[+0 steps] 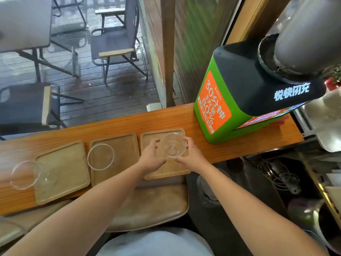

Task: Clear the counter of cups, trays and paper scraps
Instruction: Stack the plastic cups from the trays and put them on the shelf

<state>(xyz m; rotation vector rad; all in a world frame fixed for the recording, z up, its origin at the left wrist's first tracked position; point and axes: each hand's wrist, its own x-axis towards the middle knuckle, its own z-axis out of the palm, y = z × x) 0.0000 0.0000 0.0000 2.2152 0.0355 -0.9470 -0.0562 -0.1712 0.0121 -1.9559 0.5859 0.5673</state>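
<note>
Three wooden trays lie side by side on the wooden counter (114, 124): a left tray (68, 163), a middle tray (125, 145) and a right tray (153, 135). A clear cup (173, 145) stands on the right tray. My left hand (150, 157) and my right hand (192, 154) curl round it from either side, thumbs near its base. A second clear cup (100, 157) stands on the middle tray. A third clear cup (25, 174) is at the left tray's left edge. I see no paper scraps.
A green and black charging kiosk (236, 100) stands on the counter just right of the right tray. A brown cushioned stool (151, 206) sits below the counter's near edge. Cables and shelves (280, 174) fill the right side. Beyond the window are folding chairs (114, 45) on a wet deck.
</note>
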